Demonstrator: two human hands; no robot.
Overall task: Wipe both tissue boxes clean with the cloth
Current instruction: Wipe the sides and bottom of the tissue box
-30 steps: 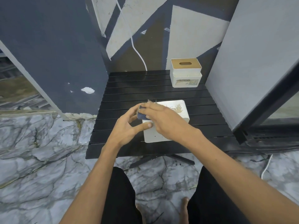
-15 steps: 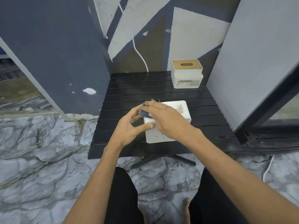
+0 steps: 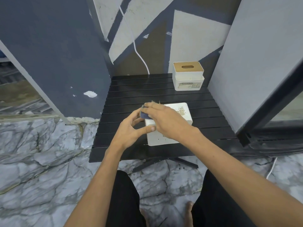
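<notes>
Here, a black slatted tabletop (image 3: pixel 131 99) carries two white tissue boxes: the far tissue box (image 3: pixel 188 76) stands upright at the back right corner, the near tissue box (image 3: pixel 173 128) lies in front. The left hand (image 3: pixel 129 130) grips the near box's left edge. The right hand (image 3: pixel 165 120) presses a dark blue cloth (image 3: pixel 144 115) onto its far left corner, fingers curled over it.

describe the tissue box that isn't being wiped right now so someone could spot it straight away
Start at the black slatted table against the painted wall. At its far right corner stands a white tissue box, apart from both hands. Unlike the plain white box under the hands, which carries brownish dirt, it stands upright and has a wooden lid with an oval slot.
</notes>
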